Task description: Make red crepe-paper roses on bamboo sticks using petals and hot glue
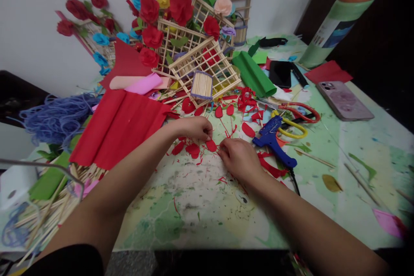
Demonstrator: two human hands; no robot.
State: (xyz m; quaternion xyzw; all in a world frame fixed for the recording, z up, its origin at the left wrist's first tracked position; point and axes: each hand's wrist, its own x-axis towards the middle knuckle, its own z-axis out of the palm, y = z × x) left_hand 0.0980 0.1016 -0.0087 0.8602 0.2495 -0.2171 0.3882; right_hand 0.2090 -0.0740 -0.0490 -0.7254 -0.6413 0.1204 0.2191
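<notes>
I am watching my left hand [194, 127] curling its fingers down onto the red paper petals [193, 150] scattered on the paint-stained table [200, 207]; whether it is pinching one, I cannot tell. My right hand [238, 157] is resting knuckles-up beside them, its grasp hidden. The petals look thin, limp and tearable, best nipped lightly at an edge. The blue glue gun [273, 140] is lying just right.
</notes>
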